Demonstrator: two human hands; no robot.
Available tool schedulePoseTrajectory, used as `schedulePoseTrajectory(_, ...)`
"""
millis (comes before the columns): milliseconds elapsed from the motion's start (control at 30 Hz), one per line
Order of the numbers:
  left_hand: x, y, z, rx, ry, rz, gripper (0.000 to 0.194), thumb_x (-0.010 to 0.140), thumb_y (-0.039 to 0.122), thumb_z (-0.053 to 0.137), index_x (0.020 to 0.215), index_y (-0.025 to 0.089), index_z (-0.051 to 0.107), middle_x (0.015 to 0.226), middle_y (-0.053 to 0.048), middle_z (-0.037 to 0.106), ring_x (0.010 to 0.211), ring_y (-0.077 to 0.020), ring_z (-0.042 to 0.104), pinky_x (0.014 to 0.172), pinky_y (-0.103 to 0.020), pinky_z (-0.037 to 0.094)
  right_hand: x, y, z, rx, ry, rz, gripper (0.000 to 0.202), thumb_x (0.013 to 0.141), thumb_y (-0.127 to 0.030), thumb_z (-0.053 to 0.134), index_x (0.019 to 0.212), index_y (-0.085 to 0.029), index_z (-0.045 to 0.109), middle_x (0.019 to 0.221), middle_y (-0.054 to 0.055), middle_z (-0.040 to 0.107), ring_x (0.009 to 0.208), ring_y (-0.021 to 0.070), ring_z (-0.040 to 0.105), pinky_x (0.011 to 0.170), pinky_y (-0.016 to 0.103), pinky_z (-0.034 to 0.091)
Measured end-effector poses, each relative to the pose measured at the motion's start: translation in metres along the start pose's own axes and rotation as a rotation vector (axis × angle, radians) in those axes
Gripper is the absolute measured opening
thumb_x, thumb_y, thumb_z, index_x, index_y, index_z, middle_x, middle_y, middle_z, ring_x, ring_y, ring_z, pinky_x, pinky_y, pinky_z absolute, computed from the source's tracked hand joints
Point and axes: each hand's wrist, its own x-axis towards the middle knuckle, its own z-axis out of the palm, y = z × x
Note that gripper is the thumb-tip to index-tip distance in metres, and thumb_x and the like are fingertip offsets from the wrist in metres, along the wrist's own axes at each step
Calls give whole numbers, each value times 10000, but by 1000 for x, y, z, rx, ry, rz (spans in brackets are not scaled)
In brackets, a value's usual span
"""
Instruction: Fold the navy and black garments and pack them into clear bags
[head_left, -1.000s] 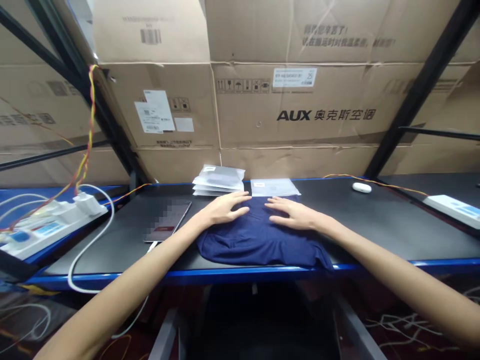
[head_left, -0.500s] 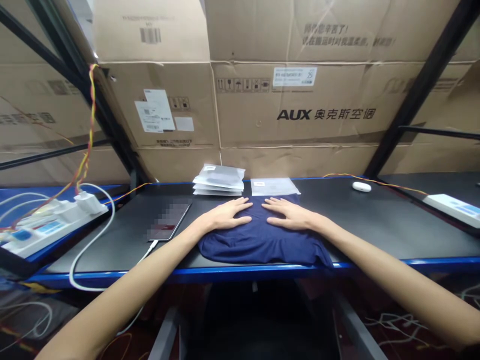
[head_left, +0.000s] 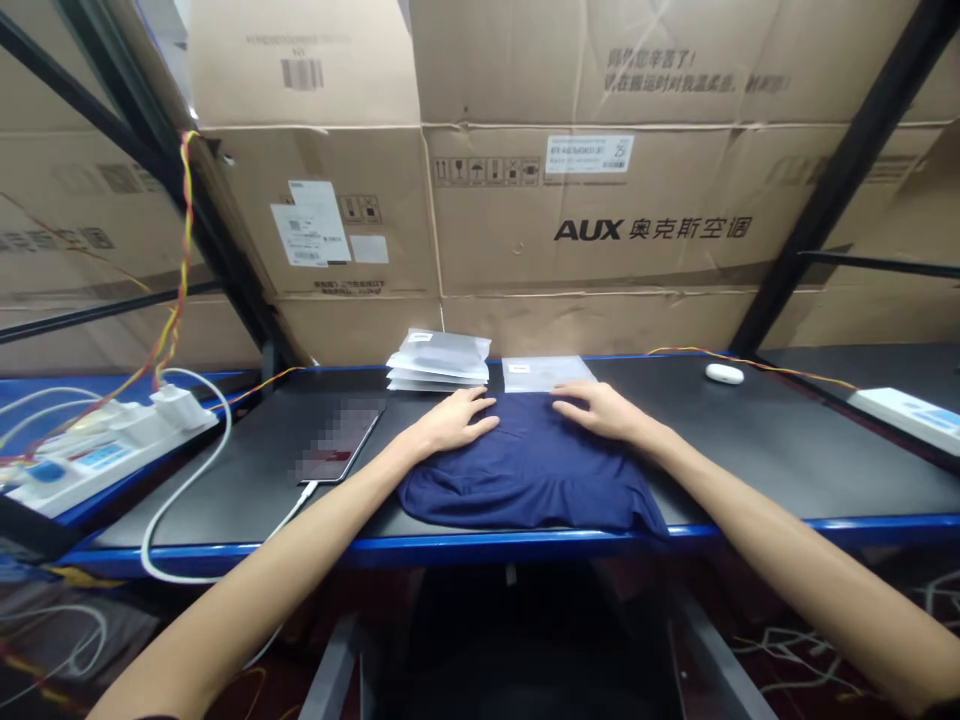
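A dark blue cloth (head_left: 525, 470) lies folded and slightly wrinkled at the front of the black tabletop, its lower right corner over the blue edge. My left hand (head_left: 456, 418) rests on its upper left part, fingers apart, gripping nothing. On its upper right part is my right hand (head_left: 596, 408), with thumb and fingers apart and nothing held. Just behind the cloth lies a flat translucent packet (head_left: 544, 373) with a small white label. Left of that sits a stack of similar packets (head_left: 439, 360).
A phone (head_left: 337, 445) with a white cable lies at the left. Power strips stand at the far left (head_left: 112, 455) and far right (head_left: 911, 418). A small white case (head_left: 724, 374) sits at the back right. Cardboard (head_left: 585, 270) and black posts rise behind.
My right hand has moved outward to the right and slightly up, its fingers more bent. My left hand has shifted slightly up, fingers more curled. The cloth has barely moved.
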Motion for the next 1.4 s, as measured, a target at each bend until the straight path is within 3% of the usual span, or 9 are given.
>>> schedulePoseTrajectory(167, 0, -2, -2, -97, 70, 24, 493, 899, 525, 572, 1219, 165, 678, 1356, -147, 585, 1287, -297, 522, 1110, -418, 397, -4, 23, 0, -194, 18, 79, 304, 897, -290, 591, 1152, -179, 715, 1171, 129, 721, 1129, 311, 641, 1015, 459, 489)
schedulePoseTrajectory(333, 4, -4, -6, -204, 165, 44, 261, 892, 398, 576, 902, 190, 733, 1015, -82, 689, 968, -234, 649, 936, -372, 504, -5, 22, 1, -152, -29, 54, 310, 891, -279, 597, 1166, -182, 703, 1154, 120, 723, 1073, 291, 654, 985, 425, 496)
schedulePoseTrajectory(533, 6, -9, -4, -268, 172, -51, 349, 808, 373, 642, 1090, 172, 691, 1073, -86, 692, 967, -239, 655, 908, -366, 516, -3, 22, -3, -140, -13, 136, 330, 834, -293, 636, 1124, -161, 719, 1062, 136, 694, 1025, 294, 625, 932, 397, 498)
schedulePoseTrajectory(667, 8, -10, -3, -262, 188, -58, 245, 787, 337, 636, 961, 175, 698, 964, -63, 695, 898, -230, 650, 860, -358, 519, -2, 23, -3, -162, 45, 157, 188, 774, -196, 598, 902, -197, 735, 996, 100, 688, 977, 273, 612, 907, 378, 496)
schedulePoseTrajectory(800, 9, -8, -5, -273, 271, -2, 150, 783, 199, 559, 892, 186, 660, 921, -33, 702, 884, -207, 645, 844, -334, 506, -4, 16, -10, -42, 132, 166, 245, 747, -184, 551, 941, -211, 699, 950, 69, 721, 886, 252, 652, 853, 369, 506)
schedulePoseTrajectory(967, 1, 2, -21, -245, 353, 161, 194, 772, 119, 527, 886, 198, 662, 936, -20, 708, 908, -189, 632, 853, -313, 489, -14, 1, -26, 108, 54, 101, 281, 727, -190, 507, 924, -205, 705, 895, 49, 750, 840, 251, 687, 831, 372, 514)
schedulePoseTrajectory(1100, -11, 12, -36, -241, 270, 322, 172, 781, 122, 552, 866, 198, 681, 903, -24, 706, 898, -184, 629, 887, -318, 483, -26, -5, -35, 136, -83, 82, 342, 741, -175, 499, 976, -233, 740, 960, 25, 770, 891, 240, 706, 855, 355, 526)
schedulePoseTrajectory(1300, -17, 17, -38, -205, 21, 301, 156, 770, 181, 588, 819, 199, 735, 868, -30, 735, 825, -183, 658, 818, -286, 490, -33, -7, -35, 128, -195, 70, 243, 791, -307, 614, 954, -252, 786, 1053, 25, 773, 995, 271, 711, 944, 381, 531)
schedulePoseTrajectory(1400, -15, 16, -33, -116, -12, 294, 160, 795, 220, 590, 796, 205, 749, 907, -36, 740, 862, -194, 671, 821, -283, 487, -33, -6, -33, 92, -229, 67, 263, 819, -380, 625, 965, -241, 794, 1124, 47, 754, 1031, 281, 705, 949, 388, 538)
